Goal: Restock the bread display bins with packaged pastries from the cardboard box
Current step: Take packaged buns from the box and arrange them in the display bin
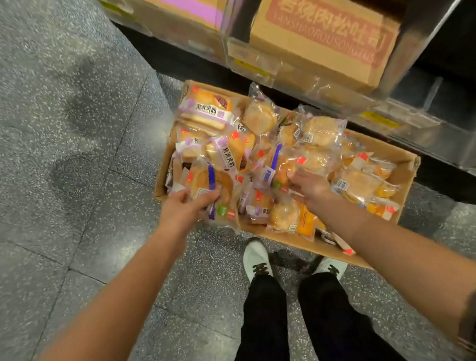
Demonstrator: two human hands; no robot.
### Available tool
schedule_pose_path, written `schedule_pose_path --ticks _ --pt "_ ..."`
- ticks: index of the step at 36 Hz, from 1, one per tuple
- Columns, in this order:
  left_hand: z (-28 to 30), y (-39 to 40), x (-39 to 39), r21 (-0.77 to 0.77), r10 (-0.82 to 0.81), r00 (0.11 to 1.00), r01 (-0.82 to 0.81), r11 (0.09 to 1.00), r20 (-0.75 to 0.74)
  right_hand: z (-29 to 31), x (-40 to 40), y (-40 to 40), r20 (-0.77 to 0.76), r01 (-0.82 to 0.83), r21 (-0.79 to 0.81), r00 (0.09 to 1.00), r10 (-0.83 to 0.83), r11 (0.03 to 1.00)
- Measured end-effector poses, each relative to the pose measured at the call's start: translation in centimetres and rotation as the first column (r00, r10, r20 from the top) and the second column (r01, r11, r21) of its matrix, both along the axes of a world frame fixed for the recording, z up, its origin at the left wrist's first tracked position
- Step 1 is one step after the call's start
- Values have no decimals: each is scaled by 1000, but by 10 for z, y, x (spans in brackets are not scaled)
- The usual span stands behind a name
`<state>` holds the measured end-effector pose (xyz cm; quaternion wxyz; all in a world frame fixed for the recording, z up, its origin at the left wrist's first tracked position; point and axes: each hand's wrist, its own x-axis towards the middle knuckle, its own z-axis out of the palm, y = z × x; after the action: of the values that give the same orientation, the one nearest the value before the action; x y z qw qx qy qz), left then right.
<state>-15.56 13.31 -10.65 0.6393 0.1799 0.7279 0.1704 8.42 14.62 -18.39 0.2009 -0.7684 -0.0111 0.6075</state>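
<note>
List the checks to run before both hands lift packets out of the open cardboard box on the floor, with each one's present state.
1. Open brown cardboard box stocked with wrapped pastries: ok.
2. Left hand on a clear packet with a blue stripe: ok, fingers curl round it.
3. Right hand on a clear packet holding a golden bun: touching; firm grip cannot tell.
4. Clear plastic display bins above have room: cannot tell; brown cartons show through them.
5. White shoes beside the box, not under it: ok.
</note>
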Motion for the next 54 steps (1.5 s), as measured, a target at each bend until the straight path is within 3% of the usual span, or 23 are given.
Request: schedule_pose_path --ticks 6,11,13,16,22,28,37,47,50,54 --pt "75 13 23 -6 57 994 -56 998 98 101 22 -6 -159 74 63 985 -63 995" --pt "178 36 54 115 -113 963 87 990 243 218 52 8 -175 72 152 983 -45 986" --pt "211 45 66 129 -71 957 36 991 283 266 64 13 -171 45 225 985 -6 973" --pt "262 59 88 172 -63 937 3 985 342 331 83 21 -141 48 322 990 -2 946" --pt "357 92 144 356 -208 898 62 932 389 451 130 25 -45 60 525 998 -42 849" --pt "456 122 216 420 -257 757 -25 907 601 563 190 28 46 58 698 991 -126 713" --pt "561 152 320 606 -462 666 18 796 586 678 284 26 231 -73 826 948 -217 559" --pt "617 171 439 643 -430 666 -97 759 609 730 400 45 570 -390 781 766 -299 489" --pt "623 180 475 625 -372 677 -166 763 635 737 438 51 701 -513 694 640 -313 506" --pt "620 197 518 604 -342 657 -218 767 672 739 491 57 880 -670 473 394 -266 572"
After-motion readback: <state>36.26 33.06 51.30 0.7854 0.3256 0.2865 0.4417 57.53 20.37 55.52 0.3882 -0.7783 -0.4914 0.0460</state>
